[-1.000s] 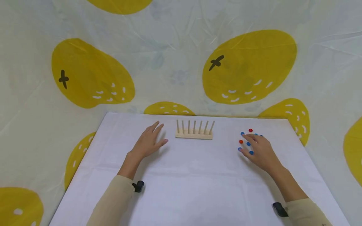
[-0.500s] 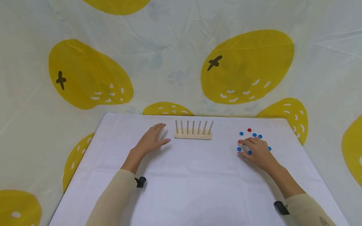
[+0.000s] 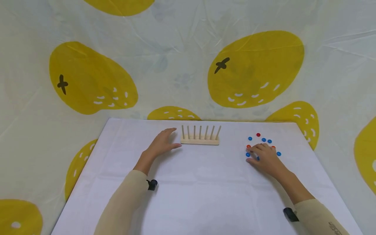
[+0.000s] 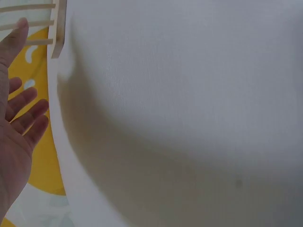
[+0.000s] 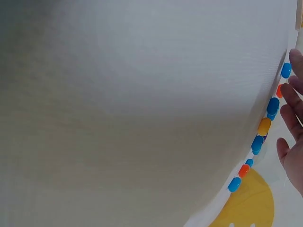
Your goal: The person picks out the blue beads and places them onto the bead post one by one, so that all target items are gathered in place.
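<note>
A pale wooden rack [image 3: 199, 141] with a row of several upright pegs stands near the table's back edge. Just left of it hovers my left hand [image 3: 160, 143], thumb and fingers apart, fingertips close to the rack's end and nothing between them. Over at the right, my right hand [image 3: 268, 159] is above a scatter of small round beads, its fingers spread and slightly bent. A blue bead [image 3: 248, 154] and an orange-red bead [image 3: 248, 146] lie at its fingertips. The palm hides part of the group; in the right wrist view a yellow bead [image 5: 264, 126] shows among blue ones.
A dark red bead [image 3: 258, 134] and several blue beads [image 3: 263, 139] lie behind the right hand. White cloth covers the table [image 3: 205, 195]. Right behind its back edge hangs a curtain [image 3: 176, 65] printed with yellow fruit.
My left hand has moved right, closer to the rack. My right hand has shifted slightly toward me over the beads, uncovering some at the back.
</note>
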The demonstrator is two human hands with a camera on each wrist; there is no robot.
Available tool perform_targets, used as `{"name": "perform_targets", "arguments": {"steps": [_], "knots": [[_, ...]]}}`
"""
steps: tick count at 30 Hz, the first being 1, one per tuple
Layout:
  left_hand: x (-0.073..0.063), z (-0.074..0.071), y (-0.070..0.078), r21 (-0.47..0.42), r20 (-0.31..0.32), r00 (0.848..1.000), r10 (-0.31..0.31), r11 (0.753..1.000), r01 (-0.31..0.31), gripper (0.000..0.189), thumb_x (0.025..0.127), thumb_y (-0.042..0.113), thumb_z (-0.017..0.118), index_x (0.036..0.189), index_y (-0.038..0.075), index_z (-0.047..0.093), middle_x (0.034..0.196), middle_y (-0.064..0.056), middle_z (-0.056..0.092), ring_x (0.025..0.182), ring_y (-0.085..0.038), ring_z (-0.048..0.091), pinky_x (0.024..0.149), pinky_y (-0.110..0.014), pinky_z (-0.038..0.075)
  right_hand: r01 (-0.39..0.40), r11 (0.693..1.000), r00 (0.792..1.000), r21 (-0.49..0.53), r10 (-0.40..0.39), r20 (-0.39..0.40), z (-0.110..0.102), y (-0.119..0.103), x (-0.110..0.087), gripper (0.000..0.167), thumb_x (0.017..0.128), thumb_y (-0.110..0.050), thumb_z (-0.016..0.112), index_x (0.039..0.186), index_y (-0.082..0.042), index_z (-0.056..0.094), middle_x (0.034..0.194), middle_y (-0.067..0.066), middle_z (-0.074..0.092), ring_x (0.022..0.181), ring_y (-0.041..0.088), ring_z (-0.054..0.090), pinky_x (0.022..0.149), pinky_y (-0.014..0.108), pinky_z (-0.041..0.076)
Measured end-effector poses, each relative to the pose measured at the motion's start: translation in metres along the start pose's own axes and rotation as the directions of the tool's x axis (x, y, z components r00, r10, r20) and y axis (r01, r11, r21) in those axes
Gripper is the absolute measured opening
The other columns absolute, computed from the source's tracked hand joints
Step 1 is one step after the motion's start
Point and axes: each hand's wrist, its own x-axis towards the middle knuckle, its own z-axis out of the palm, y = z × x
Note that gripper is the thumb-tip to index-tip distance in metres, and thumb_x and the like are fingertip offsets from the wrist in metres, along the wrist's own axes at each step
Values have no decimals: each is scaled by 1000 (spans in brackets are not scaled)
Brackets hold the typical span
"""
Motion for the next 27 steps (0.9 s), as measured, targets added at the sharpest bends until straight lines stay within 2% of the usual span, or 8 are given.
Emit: {"name": "perform_targets", "arguments": {"steps": [6,12,15,21,27], "knots": [[13,9,1,7,15,1000,2,1000,-2,91,84,47,84,157,10,43,158,-13,49,149,-35,41,124,-50,30,-21,1000,999,-6,21,45,1,2,1,44,89,-29,81,127,-9,71,121,17,69,118,41,55,96,64,44],[20,13,4,-5,6,1000,-15,1000,15,90,81,41,88,154,7,47,153,-13,54,143,-34,48,121,-49,36,-29,999,996,-15,30,81,0,1,6,44,91,-29,80,129,-8,70,123,17,68,119,42,55,95,64,45],[23,15,4,-19,5,1000,-6,1000,6,88,80,37,90,152,7,48,150,-13,57,139,-33,51,119,-48,38,-39,999,995,-12,40,88,0,-1,7,43,90,-28,80,128,-8,71,122,17,68,118,41,55,94,63,45],[28,21,7,-12,20,1000,-7,1000,7,87,79,30,91,152,6,48,147,-11,60,136,-31,52,121,-46,35,-50,999,994,6,49,93,-1,-3,7,39,91,-25,80,125,-8,72,118,16,69,114,39,56,89,59,45],[31,27,8,-5,-3,1000,1,1000,-1,81,79,24,91,148,4,53,140,-12,64,123,-30,53,113,-43,42,-68,998,994,8,67,91,-1,-3,7,36,92,-23,79,124,-8,73,118,16,69,115,39,57,90,59,46]]}}
